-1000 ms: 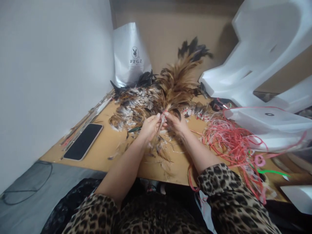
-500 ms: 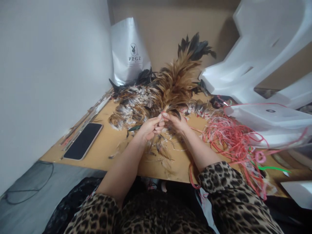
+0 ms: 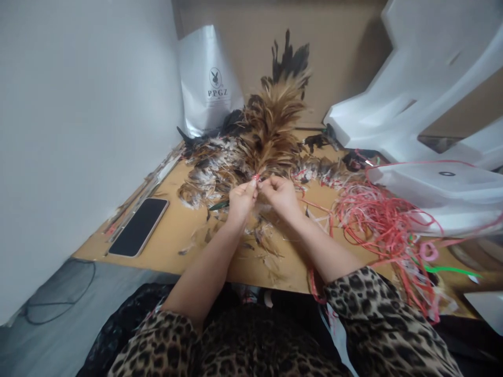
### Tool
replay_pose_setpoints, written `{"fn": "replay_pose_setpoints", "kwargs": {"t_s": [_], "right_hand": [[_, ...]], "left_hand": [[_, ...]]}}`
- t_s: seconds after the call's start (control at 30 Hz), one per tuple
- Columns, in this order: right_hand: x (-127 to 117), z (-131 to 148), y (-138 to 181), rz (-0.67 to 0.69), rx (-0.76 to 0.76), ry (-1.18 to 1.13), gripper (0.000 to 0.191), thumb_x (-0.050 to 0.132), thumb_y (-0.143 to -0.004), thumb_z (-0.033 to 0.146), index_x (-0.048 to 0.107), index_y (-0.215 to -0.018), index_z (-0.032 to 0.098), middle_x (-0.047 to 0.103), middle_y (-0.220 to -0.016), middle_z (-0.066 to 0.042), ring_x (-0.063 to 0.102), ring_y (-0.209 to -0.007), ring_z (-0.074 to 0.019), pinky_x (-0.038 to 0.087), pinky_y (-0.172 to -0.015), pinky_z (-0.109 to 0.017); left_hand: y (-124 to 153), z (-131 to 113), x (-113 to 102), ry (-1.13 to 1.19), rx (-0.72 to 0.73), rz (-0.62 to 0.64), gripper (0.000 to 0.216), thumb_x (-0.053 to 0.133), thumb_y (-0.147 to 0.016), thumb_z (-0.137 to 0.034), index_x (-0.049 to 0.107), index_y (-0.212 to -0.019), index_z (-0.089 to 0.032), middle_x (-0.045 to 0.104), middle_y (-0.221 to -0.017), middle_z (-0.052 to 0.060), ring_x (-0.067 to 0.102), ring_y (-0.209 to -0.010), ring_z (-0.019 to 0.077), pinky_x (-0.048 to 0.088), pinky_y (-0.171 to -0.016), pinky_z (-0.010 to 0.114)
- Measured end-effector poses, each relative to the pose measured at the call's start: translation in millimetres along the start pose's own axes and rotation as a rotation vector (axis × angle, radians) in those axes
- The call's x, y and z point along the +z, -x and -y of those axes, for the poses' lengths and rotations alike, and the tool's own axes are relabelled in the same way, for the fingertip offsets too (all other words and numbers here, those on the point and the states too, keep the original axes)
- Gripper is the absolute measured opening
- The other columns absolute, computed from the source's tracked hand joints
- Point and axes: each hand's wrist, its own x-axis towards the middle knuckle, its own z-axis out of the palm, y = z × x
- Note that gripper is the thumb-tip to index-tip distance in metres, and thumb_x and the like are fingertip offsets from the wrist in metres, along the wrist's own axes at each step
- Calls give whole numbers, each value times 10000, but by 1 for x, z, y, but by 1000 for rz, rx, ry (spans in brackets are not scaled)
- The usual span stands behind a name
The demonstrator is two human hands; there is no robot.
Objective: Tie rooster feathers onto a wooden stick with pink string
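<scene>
Since the earlier frames the feather bundle (image 3: 275, 125) has swung from leaning to the right toward standing nearly upright, its dark tips now pointing up at the brown wall, and both hands have moved a little up and closer together. The left hand (image 3: 240, 200) and the right hand (image 3: 280, 195) meet at the base of the bundle, fingers closed in a pinch around the quill ends, where a small bit of red string (image 3: 257, 177) shows between the fingertips. So the long axis of the bundle runs straight away from the hands, base near and tips far, above the counter (image 3: 176, 230). Both hands are equally near to the base. Loose feathers (image 3: 208, 173) lie to the left, and the red cords (image 3: 377, 225) lie to the right, closer to the right hand.
</scene>
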Motion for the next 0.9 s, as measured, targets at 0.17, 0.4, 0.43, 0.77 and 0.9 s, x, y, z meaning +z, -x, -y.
{"fn": "replay_pose_setpoints", "kwargs": {"t_s": [0.17,0.4,0.43,0.77,0.9], "right_hand": [[7,4,8,-44,-154,123,252,557,-750,321,521,-549,173,437,-486,35,333,-476,-81,263,-475,-230],[0,-5,5,29,-115,67,228,574,-752,355,612,-644,159,533,-562,13,395,-514,-92,334,-538,-238],[-2,-7,4,32,-105,62,227,573,-751,359,621,-661,156,546,-577,10,404,-521,-93,337,-543,-239],[-14,18,4,104,-35,55,236,589,-723,367,615,-652,144,551,-575,10,408,-518,-86,331,-521,-226],[-16,27,5,73,-54,69,222,597,-715,349,602,-638,141,539,-573,11,420,-526,-89,346,-529,-227]], "left_hand": [[0,5,1,-2,59,-43,405,667,-687,-503,525,-581,-138,394,-468,-56,279,-392,26,171,-399,193],[-2,-2,-6,79,-50,70,415,683,-661,-521,522,-619,-141,390,-521,-52,239,-394,13,115,-374,184],[-2,-3,-6,86,-53,87,394,688,-663,-506,545,-649,-140,405,-539,-48,250,-400,15,116,-374,183],[-2,-4,-14,-489,395,0,326,554,-820,-413,613,-646,-143,521,-557,-4,435,-520,84,341,-517,213],[1,-5,-16,-922,668,-19,290,445,-898,-328,674,-894,-150,661,-824,76,573,-768,155,412,-726,262]]}}
